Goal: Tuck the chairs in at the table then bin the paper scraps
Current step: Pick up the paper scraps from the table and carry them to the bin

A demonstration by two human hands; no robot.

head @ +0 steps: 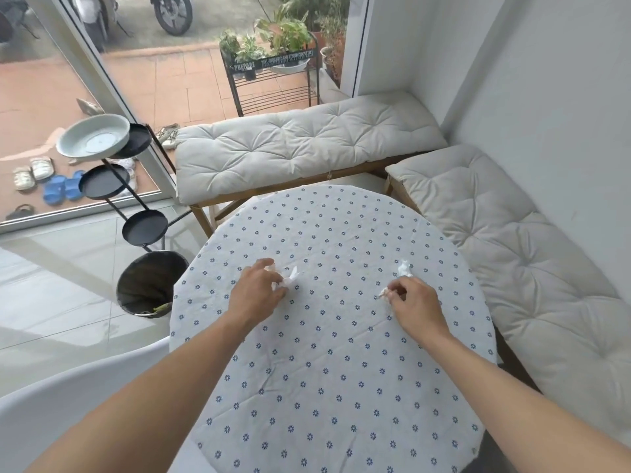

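A round table (pixel 327 370) with a white, blue-flowered cloth fills the middle of the view. My left hand (pixel 257 290) rests on the cloth with its fingers closed around a crumpled white paper scrap (pixel 289 278) that sticks out to the right. My right hand (pixel 413 300) pinches a small paper scrap (pixel 384 294) at its fingertips. Another white scrap (pixel 405 269) lies loose on the cloth just beyond that hand. A black bin (pixel 146 285) stands on the floor against the table's left edge. A white chair (pixel 65 401) sits at the lower left beside the table.
Two cushioned benches, one at the back (pixel 300 145) and one on the right (pixel 512 240), line the corner. A black tiered stand (pixel 136 213) holding a pale bowl (pixel 93 135) stands left of the table behind the bin. Glass doors show a patio with shoes and plants.
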